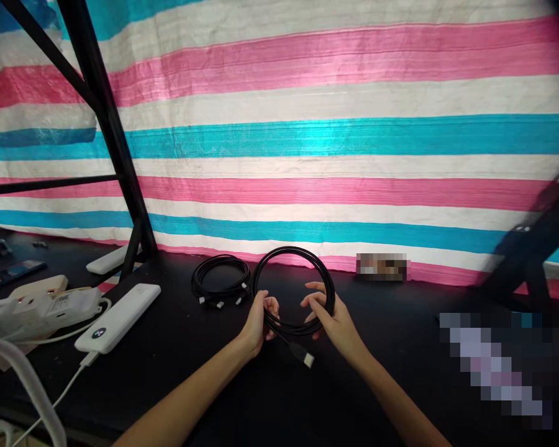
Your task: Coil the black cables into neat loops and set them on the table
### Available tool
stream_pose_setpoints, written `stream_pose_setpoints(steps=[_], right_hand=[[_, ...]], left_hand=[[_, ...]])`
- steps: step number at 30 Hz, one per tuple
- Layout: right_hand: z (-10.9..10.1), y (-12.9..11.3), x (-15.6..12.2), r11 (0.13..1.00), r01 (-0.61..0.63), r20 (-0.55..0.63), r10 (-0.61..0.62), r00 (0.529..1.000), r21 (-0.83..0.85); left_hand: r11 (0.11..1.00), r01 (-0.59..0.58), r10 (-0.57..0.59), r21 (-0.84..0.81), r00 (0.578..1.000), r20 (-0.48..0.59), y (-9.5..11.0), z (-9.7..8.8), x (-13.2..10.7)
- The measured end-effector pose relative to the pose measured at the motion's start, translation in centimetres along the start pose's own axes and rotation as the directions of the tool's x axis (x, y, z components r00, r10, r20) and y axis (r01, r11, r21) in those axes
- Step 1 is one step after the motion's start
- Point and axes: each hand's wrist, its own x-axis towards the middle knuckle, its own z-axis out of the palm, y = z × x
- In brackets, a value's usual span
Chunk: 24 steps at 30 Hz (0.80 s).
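Note:
Between my hands is a black USB cable (292,249), wound into a round coil of several loops and held up above the black table. My left hand (261,320) grips the coil at its lower left, thumb on top and fingers curled. On the right side, my right hand (330,310) has the loops between thumb and fingers. One end of the cable hangs below the coil, its metal USB plug (309,360) pointing down and to the right. Behind my left hand lies a second black cable coil (220,258) with several pale plug ends.
On the left are a white power bank (121,316) with a white cable plugged in, a white power strip (41,320) and another white block (112,259). Black frame posts (116,143) rise at both sides. A striped sheet (330,136) hangs behind the black table (186,385). Two patches at right are blurred.

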Motion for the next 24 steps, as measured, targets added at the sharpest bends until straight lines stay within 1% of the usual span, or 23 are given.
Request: stream_pose_setpoints(steps=[3, 6, 8, 10, 12, 13, 15, 16, 18, 19, 20, 21, 22, 24], right_hand=[[-0.4, -0.4, 0.0, 1.000, -0.012, -0.016, 0.012, 1.000, 0.004], [-0.4, -0.7, -0.3, 1.000, 0.011, -0.087, -0.012, 0.996, -0.004], [-0.2, -0.7, -0.5, 0.999, 0.046, -0.148, -0.050, 0.988, -0.028], [0.0, -0.6, -0.8, 0.995, 0.076, -0.190, -0.088, 0.978, -0.072], [0.1, -0.4, -0.9, 0.984, 0.105, -0.192, -0.132, 0.973, -0.144], [0.2, -0.3, -1.0, 0.973, 0.129, -0.161, -0.161, 0.974, -0.192], [0.2, -0.1, -1.2, 0.927, 0.217, -0.041, -0.240, 0.970, -0.304], [0.2, 0.0, -1.3, 0.893, 0.278, 0.042, -0.281, 0.959, -0.354], [0.2, 0.1, -1.6, 0.823, 0.394, 0.185, -0.348, 0.919, -0.410], [0.3, 0.1, -1.8, 0.800, 0.430, 0.223, -0.368, 0.903, -0.418], [0.4, 0.0, -1.9, 0.794, 0.442, 0.227, -0.380, 0.897, -0.417], [0.5, 0.0, -2.0, 0.804, 0.433, 0.199, -0.384, 0.901, -0.409], [0.6, 0.0, -2.1, 0.826, 0.405, 0.139, -0.382, 0.913, -0.392], [0.7, -0.1, -2.0, 0.894, 0.312, -0.031, -0.339, 0.940, -0.321]], left_hand=[[0.998, 0.043, -0.045, 0.045, 0.997, 0.055, -0.1, 0.3, -0.1], [0.997, 0.028, -0.033, 0.077, 0.997, 0.063, -0.1, 0.5, -0.3], [0.995, 0.002, -0.006, 0.100, 0.999, 0.036, -0.1, 0.5, -0.3], [0.993, -0.011, 0.012, 0.121, 1.000, -0.012, -0.2, 0.3, -0.1], [0.992, 0.010, 0.000, 0.129, 0.997, -0.072, -0.3, -0.2, 0.2], [0.992, 0.027, -0.015, 0.125, 0.995, -0.100, -0.4, -0.5, 0.4], [0.994, 0.049, -0.034, 0.099, 0.989, -0.143, -0.5, -1.0, 0.8], [0.995, 0.049, -0.036, 0.084, 0.987, -0.156, -0.5, -1.3, 1.0], [0.997, 0.035, -0.024, 0.063, 0.986, -0.166, -0.4, -1.7, 1.2], [0.998, 0.025, -0.015, 0.061, 0.986, -0.164, -0.3, -1.8, 1.2], [0.998, 0.016, -0.005, 0.063, 0.987, -0.158, -0.1, -1.8, 1.2], [0.998, 0.006, 0.004, 0.069, 0.989, -0.146, 0.0, -1.7, 1.1], [0.997, -0.004, 0.014, 0.075, 0.991, -0.131, 0.1, -1.6, 0.9], [0.996, -0.012, 0.019, 0.084, 0.996, -0.082, 0.4, -1.2, 0.5]])
